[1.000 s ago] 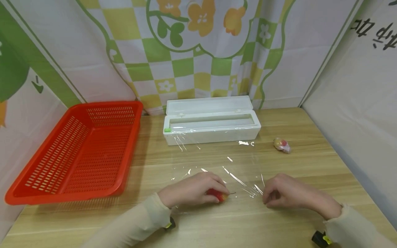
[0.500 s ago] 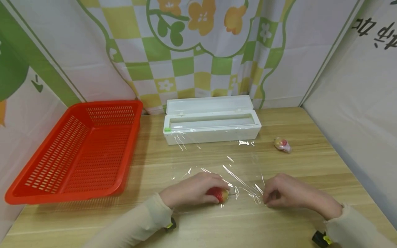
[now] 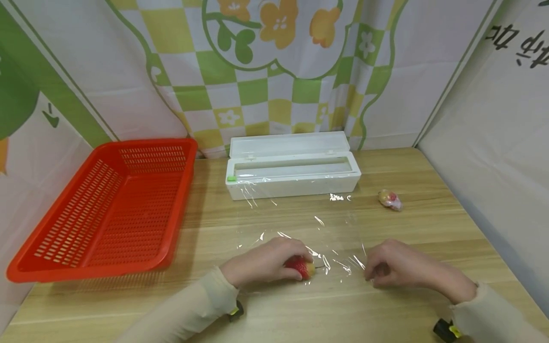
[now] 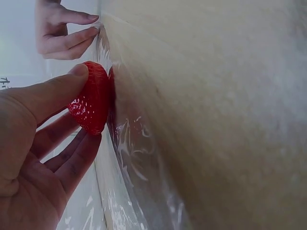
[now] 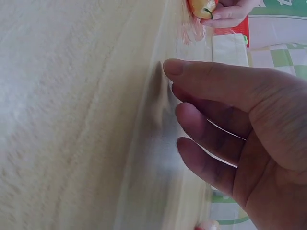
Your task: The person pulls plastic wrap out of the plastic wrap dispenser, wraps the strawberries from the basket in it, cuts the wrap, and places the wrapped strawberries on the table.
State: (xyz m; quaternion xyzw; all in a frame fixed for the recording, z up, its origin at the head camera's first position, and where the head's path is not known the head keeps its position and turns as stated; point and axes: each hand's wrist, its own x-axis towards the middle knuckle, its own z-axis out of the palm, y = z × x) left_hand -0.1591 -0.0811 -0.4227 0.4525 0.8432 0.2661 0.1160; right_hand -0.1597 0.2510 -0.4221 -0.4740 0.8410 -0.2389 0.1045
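Observation:
In the head view my left hand (image 3: 268, 261) holds a small red-and-yellow fruit (image 3: 301, 268) with a thin stem pointing right. The left wrist view shows the thumb and fingers around the fruit's red end (image 4: 93, 100), which is close against the transparent cling film (image 4: 132, 158). On the table, the cling film (image 3: 300, 224) spreads from the white dispenser box (image 3: 296, 186) towards both hands. To the right, my right hand (image 3: 399, 267) pinches the film's near right corner between thumb and forefinger; its other fingers are bent in the right wrist view.
A red plastic basket (image 3: 173, 228) stands on the left of the wooden table (image 3: 334, 314). The box's lid (image 3: 289, 145) is raised at the back. Another small fruit (image 3: 388, 199), seemingly wrapped in film, lies at the right. A patterned curtain (image 3: 257, 95) hangs behind.
The fruit has turned a little in my left hand and more of its yellow end shows. Creases in the film between the hands have shifted. My right hand stays almost still.

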